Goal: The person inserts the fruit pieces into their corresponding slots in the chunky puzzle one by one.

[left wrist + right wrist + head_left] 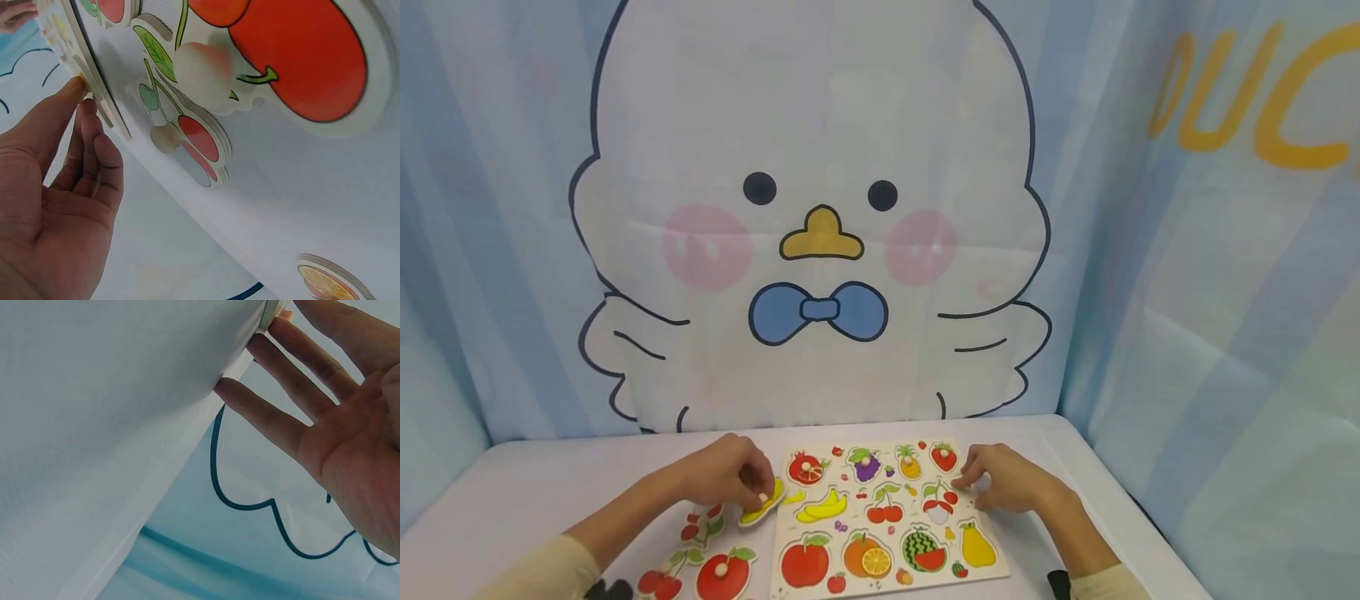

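Observation:
My left hand [735,477] pinches a yellow wooden puzzle piece [769,510] with a small pale knob, tilted at the left edge of the fruit puzzle board [913,506]. In the left wrist view, the thumb and fingertips of the left hand [69,181] meet at that piece, which is seen nearly edge-on. The board lies flat and shows printed fruits. At its right edge rests my right hand [1003,479], fingertips on the rim beside the cherries and strawberry. The right wrist view shows the fingers of the right hand [331,419] extended and spread, touching the white tabletop and the board's edge.
Loose knobbed pieces lie left of the board: a large red fruit piece [724,575], a cherry piece [662,581] and another red fruit piece with leaves [702,527]. An orange-slice piece [331,284] lies near the table's edge. A curtain with a cartoon duck [820,367] hangs behind the table.

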`<state>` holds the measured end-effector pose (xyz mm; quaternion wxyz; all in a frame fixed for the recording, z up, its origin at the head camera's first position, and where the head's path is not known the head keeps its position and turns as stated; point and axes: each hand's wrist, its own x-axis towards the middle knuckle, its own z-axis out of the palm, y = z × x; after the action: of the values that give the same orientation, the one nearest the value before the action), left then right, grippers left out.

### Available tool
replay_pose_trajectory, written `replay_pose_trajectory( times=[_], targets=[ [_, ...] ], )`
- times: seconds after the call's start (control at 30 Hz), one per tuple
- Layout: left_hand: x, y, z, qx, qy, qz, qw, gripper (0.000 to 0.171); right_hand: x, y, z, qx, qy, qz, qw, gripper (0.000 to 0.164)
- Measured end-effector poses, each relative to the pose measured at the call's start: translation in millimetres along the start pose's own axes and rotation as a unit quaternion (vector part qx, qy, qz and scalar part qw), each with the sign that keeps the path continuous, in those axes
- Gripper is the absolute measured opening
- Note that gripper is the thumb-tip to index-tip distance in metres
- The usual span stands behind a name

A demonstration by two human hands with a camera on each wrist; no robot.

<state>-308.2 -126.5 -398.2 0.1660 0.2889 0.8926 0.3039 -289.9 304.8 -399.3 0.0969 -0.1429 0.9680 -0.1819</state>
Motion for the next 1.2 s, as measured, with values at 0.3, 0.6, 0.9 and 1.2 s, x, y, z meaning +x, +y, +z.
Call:
replay_pose_trajectory(
  times=[0.3,0.6,0.9,1.2],
  targets=[
    [9.4,0.6,2.8,0.012,-0.006,0.033,0.9994,0.011,0,0,1,0.0,0.004,0.007,1.0,0.031],
    [18.6,7.8,7.2,0.024,-0.012,0.061,0.9978,0.014,1,0,2,-0.002,0.005,0.008,1.0,0.031],
    [28.8,21.1,11.6,0.026,-0.028,0.087,0.9955,0.016,-1,0,0,-0.002,-0.001,-0.003,1.0,0.031],
    [36.5,31.2,15.3,0.029,-0.04,0.092,0.9945,0.015,0,-1,0,-0.007,0.0,-0.008,1.0,0.029]
  ],
)
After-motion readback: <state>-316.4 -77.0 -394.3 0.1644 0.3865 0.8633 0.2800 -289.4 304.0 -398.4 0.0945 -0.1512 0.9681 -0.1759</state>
